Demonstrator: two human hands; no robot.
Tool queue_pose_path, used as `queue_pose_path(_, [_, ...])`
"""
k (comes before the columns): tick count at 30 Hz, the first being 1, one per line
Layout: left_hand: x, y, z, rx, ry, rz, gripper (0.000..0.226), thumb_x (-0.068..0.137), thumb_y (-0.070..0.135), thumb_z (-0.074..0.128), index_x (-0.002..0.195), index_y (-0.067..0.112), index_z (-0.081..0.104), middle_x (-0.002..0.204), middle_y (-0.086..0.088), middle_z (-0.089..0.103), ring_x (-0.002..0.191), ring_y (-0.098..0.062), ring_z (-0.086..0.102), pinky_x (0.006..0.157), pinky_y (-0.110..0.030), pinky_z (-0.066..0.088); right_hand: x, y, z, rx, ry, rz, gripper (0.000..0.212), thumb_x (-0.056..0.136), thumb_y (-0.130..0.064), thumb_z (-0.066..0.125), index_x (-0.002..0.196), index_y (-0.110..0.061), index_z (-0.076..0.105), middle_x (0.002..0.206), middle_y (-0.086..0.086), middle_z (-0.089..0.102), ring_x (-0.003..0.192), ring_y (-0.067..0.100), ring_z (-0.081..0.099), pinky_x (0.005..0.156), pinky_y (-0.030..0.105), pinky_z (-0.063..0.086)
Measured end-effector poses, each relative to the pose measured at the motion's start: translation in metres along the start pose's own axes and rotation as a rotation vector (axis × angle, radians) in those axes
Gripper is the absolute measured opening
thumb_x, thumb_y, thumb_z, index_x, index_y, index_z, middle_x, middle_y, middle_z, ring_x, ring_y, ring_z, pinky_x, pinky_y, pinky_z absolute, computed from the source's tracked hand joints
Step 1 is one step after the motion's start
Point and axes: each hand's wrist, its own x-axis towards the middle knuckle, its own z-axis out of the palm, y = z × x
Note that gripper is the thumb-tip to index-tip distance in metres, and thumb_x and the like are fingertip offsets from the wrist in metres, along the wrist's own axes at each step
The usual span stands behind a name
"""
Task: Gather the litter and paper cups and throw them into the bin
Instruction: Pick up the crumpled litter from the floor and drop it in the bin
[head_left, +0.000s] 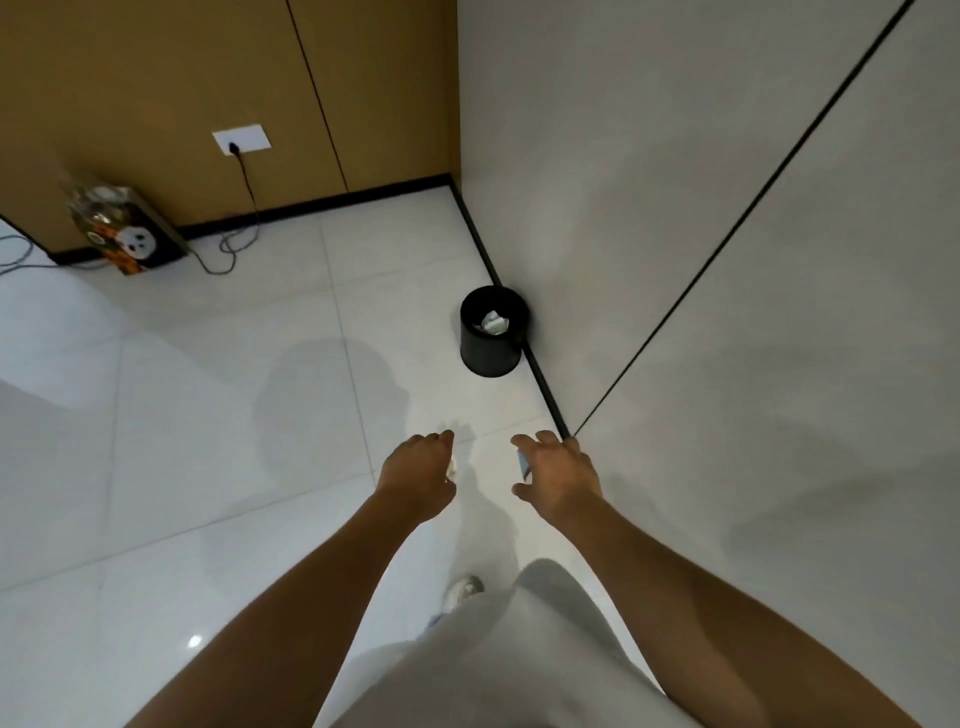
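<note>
A small black round bin (491, 358) stands on the white tiled floor against the grey wall, with crumpled white paper (493, 322) inside it. My left hand (418, 478) reaches forward over the floor, its fingers curled round a small white scrap (453, 465) that only peeks out. My right hand (558, 478) is stretched out beside it and holds a small bluish-white item (523, 462) between thumb and fingers; most of it is hidden. Both hands are short of the bin, nearer to me.
A printed gift box with a clear bag (127, 231) stands at the far left by the brown wall. A black cable (244, 223) runs from the wall socket (241, 139) across the floor. My white shoe (462, 590) shows below.
</note>
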Motion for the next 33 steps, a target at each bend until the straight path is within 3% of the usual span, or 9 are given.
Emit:
queue_pose_path(10, [0.214,0.0,-0.064,-0.058,0.013,-0.07,0.06,0.086,0.026,0.059,0.14,0.016,0.035,0.127,-0.001,0.055,0.118,-0.022,0.049,0.093,-0.032,0.046,0.212,0.043,-0.078,-0.054,-0.035,-0.083,0.06,0.089,-0.039,0.062,0.143,-0.031,0.037,0.135,0.002,0.046,0.118,0.028,0.045,0.093,0.034,0.041])
queue_pose_path(15, [0.305,0.01,-0.097,-0.136,0.008,-0.139,0.053,0.086,0.026,0.06,0.133,0.015,0.041,0.122,0.0,0.057,0.115,-0.022,0.051,0.093,-0.035,0.047,0.312,0.065,-0.126,-0.08,-0.09,-0.133,0.058,0.091,-0.037,0.061,0.142,-0.03,0.036,0.14,0.003,0.043,0.121,0.03,0.043,0.094,0.037,0.04])
queue_pose_path(22, [0.378,0.007,-0.121,-0.158,-0.001,-0.221,0.056,0.087,0.032,0.061,0.135,0.014,0.039,0.126,-0.003,0.055,0.115,-0.023,0.051,0.091,-0.033,0.046,0.402,0.067,-0.172,-0.1,-0.127,-0.19,0.06,0.089,-0.038,0.063,0.143,-0.03,0.038,0.141,0.005,0.044,0.121,0.031,0.043,0.093,0.037,0.041])
queue_pose_path(29, [0.437,-0.007,-0.121,-0.209,-0.043,-0.25,0.059,0.086,0.032,0.063,0.136,0.014,0.038,0.129,-0.005,0.054,0.116,-0.023,0.051,0.093,-0.033,0.046,0.456,0.068,-0.181,-0.023,-0.14,-0.17,0.075,0.088,-0.041,0.064,0.15,-0.025,0.024,0.149,0.004,0.037,0.13,0.031,0.04,0.1,0.036,0.041])
queue_pose_path(33, [0.464,-0.016,-0.116,-0.252,-0.009,-0.258,0.058,0.087,0.034,0.062,0.135,0.014,0.038,0.127,-0.004,0.054,0.113,-0.022,0.052,0.088,-0.03,0.044,0.488,0.065,-0.177,-0.003,-0.124,-0.155,0.072,0.087,-0.04,0.066,0.146,-0.021,0.029,0.148,0.005,0.037,0.129,0.03,0.04,0.098,0.035,0.042])
